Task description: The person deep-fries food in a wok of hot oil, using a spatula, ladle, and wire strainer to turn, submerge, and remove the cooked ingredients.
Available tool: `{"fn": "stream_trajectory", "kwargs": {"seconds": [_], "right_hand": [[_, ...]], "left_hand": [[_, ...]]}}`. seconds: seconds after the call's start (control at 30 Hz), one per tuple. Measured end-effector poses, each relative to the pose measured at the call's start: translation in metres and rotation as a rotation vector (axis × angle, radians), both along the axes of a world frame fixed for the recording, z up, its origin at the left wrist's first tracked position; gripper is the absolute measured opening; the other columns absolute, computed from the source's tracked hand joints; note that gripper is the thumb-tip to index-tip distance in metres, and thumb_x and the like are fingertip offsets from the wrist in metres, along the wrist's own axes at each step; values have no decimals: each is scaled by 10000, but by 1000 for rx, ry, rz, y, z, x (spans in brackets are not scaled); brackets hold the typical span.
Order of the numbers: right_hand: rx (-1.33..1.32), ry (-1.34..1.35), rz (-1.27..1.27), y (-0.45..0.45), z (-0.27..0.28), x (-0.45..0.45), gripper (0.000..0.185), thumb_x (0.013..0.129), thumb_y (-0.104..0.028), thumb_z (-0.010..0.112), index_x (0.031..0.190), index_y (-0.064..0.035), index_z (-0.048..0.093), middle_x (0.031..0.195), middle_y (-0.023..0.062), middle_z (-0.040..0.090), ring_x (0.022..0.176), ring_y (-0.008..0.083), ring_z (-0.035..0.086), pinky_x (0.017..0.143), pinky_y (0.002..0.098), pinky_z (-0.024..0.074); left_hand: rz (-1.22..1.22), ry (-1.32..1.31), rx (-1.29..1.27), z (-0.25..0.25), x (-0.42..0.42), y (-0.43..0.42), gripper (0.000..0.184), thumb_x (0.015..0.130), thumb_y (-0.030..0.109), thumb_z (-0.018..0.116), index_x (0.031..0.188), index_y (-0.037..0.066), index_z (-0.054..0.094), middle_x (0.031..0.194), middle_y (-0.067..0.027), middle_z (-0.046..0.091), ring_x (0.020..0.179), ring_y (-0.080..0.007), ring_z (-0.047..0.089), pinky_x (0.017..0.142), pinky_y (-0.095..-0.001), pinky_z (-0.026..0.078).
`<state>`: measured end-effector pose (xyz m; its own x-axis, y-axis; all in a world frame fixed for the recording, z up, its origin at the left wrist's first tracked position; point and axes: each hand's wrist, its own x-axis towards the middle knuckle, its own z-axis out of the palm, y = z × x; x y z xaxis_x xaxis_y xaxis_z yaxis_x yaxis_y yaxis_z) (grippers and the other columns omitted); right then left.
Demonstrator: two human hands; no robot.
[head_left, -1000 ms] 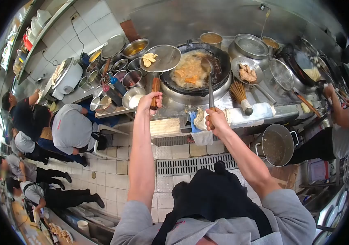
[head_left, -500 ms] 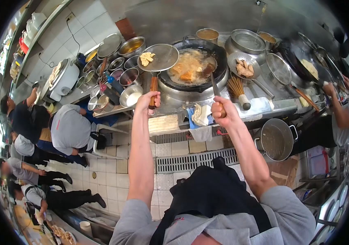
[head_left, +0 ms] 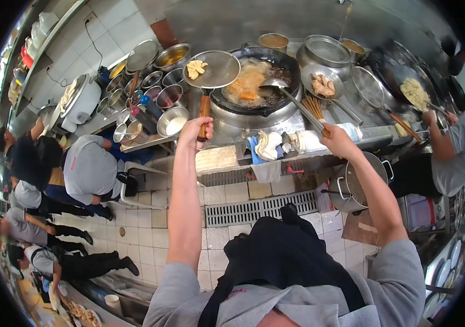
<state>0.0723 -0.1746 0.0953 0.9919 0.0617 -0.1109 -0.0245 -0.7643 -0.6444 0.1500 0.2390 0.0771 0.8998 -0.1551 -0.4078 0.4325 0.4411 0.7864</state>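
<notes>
My left hand (head_left: 197, 133) is closed around the wooden handle of a wire skimmer (head_left: 219, 76), held level beside the wok. Some pale yellow fried pieces (head_left: 196, 68) lie on the left of its mesh. My right hand (head_left: 339, 141) grips the long handle of a metal ladle (head_left: 298, 103), whose bowl is at the right side of the wok. In the black wok (head_left: 273, 113), golden-brown food (head_left: 247, 87) fries in bubbling oil; the skimmer's rim overlaps the wok's left edge in view.
Right of the wok are a perforated strainer with fried pieces (head_left: 324, 87), a bamboo brush (head_left: 313, 107) and another skimmer (head_left: 367, 87). Metal bowls (head_left: 171, 121) crowd the left. A large pot (head_left: 359, 185) stands below right. A co-worker (head_left: 450, 152) cooks at a second wok (head_left: 401, 76).
My right hand has moved right, bringing the ladle's handle over the brush. The ladle bowl has shifted slightly left and up. At the right, the co-worker's food has moved within the second wok.
</notes>
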Motion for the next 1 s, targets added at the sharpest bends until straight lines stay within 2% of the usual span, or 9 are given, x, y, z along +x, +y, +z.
{"fn": "stream_trajectory", "kwargs": {"seconds": [0.03, 0.13, 0.27, 0.37, 0.47, 0.63, 0.77, 0.97, 1.0], "right_hand": [[-37, -54, 46, -1, -6, 7, 354, 730, -117, 580, 1054, 7, 509, 790, 220, 603, 767, 372, 593, 647, 423, 462], [-352, -59, 44, 8, -7, 30, 295, 729, -88, 532, 1015, -13, 520, 840, 243, 602, 845, 395, 571, 708, 454, 448], [-520, -150, 64, 0, -6, 38, 387, 730, -45, 467, 1114, -56, 514, 845, 220, 615, 835, 369, 594, 709, 453, 469], [-601, -114, 119, -16, 9, 32, 476, 723, -42, 464, 1197, -78, 484, 836, 204, 622, 825, 354, 604, 707, 443, 477], [-636, -180, 175, -51, 12, 36, 511, 720, -44, 466, 1230, -84, 463, 815, 184, 626, 805, 337, 612, 686, 437, 482], [-739, -202, 262, -108, 42, 50, 512, 782, -79, 477, 1286, -159, 431, 786, 201, 618, 736, 350, 609, 657, 439, 483], [-701, -264, 301, -150, 70, 54, 437, 811, -88, 473, 1243, -153, 484, 753, 204, 613, 720, 355, 605, 664, 445, 479], [-500, -216, 309, -172, 101, 56, 475, 707, -22, 495, 1174, -93, 550, 871, 225, 615, 815, 349, 592, 732, 406, 472], [-447, -212, 307, -176, 98, 59, 469, 706, -29, 510, 1170, -84, 552, 875, 215, 622, 816, 341, 598, 739, 398, 471]], "left_hand": [[-4, -8, 20, -1, 1, -1, 91, 802, 39, 538, 819, -45, 506, 644, -68, 498, 486, -115, 457, 391, -236, 384], [-31, -39, 49, -2, 1, -6, 97, 803, 40, 539, 828, -46, 503, 645, -68, 496, 490, -117, 460, 391, -235, 384], [-36, -23, -4, -7, 1, -17, 101, 801, 33, 545, 834, -52, 499, 655, -77, 498, 492, -118, 461, 390, -235, 383], [-47, -42, 42, -10, -6, -26, 155, 846, 82, 505, 945, -33, 474, 676, -49, 488, 491, -85, 424, 402, -208, 351], [9, -32, 11, -8, -14, -34, 112, 798, 31, 551, 852, -53, 500, 668, -79, 499, 493, -116, 459, 389, -238, 373], [63, -41, 84, 0, -28, -58, 143, 832, 70, 521, 914, -44, 497, 672, -56, 494, 493, -94, 440, 400, -216, 357], [112, -37, 89, 2, -31, -79, 165, 849, 91, 506, 951, -39, 495, 679, -44, 493, 497, -84, 434, 403, -205, 355], [151, -36, 128, 7, -48, -98, 170, 849, 92, 509, 952, -42, 507, 684, -44, 506, 496, -84, 438, 398, -206, 360], [175, -26, 106, 12, -50, -101, 138, 797, 53, 571, 879, -36, 506, 638, -62, 503, 479, -115, 460, 391, -244, 366]]}}
